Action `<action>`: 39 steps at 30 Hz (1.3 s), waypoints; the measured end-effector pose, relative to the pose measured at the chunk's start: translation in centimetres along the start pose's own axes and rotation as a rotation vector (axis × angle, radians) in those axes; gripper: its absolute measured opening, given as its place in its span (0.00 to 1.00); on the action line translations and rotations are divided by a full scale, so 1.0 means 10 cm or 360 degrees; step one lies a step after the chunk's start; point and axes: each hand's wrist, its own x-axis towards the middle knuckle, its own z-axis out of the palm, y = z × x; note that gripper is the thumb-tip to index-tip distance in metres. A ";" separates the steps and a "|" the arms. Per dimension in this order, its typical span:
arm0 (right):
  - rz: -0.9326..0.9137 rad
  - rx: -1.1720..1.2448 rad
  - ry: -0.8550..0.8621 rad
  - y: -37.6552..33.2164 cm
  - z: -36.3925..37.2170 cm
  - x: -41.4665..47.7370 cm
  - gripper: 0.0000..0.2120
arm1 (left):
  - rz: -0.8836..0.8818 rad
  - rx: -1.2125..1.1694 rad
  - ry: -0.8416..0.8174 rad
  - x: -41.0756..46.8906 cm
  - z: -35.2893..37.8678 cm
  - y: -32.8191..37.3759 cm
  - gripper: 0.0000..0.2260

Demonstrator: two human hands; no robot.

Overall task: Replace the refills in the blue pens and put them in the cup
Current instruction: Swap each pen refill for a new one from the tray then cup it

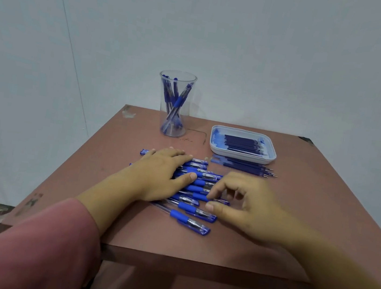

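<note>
Soft, even, dimmish light; faint shadows under hands; wide-angle bending at edges; slight overall softness.

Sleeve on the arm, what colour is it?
Pink. The sleeve shows best in the head view.

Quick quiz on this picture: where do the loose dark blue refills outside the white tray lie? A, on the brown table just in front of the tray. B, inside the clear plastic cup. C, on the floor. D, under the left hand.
A: the row of loose dark blue refills lies on the brown wooden table, just in front of the white rectangular plastic tray, on the person's side.
</note>
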 end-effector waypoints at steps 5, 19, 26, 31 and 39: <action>-0.0106 -0.0086 0.0030 -0.01 0.15 -0.13 0.13 | 0.0000 0.0006 0.0022 -0.02 0.00 0.02 0.28; 0.0090 -0.0292 0.0108 -0.03 0.07 -0.12 0.06 | 0.0041 -0.0032 0.0053 -0.01 -0.01 -0.01 0.27; 0.0133 -0.0084 0.0326 0.10 -0.36 0.16 0.06 | 0.0200 -0.0065 0.0444 0.03 -0.19 -0.13 0.33; 0.0071 -0.0042 0.0406 0.21 -0.47 0.53 0.06 | 0.0374 0.0125 0.0519 0.13 -0.35 -0.03 0.29; -0.0057 0.0058 0.0568 0.40 -0.23 0.76 0.11 | 0.0541 -0.0091 0.0649 0.45 -0.24 -0.02 0.14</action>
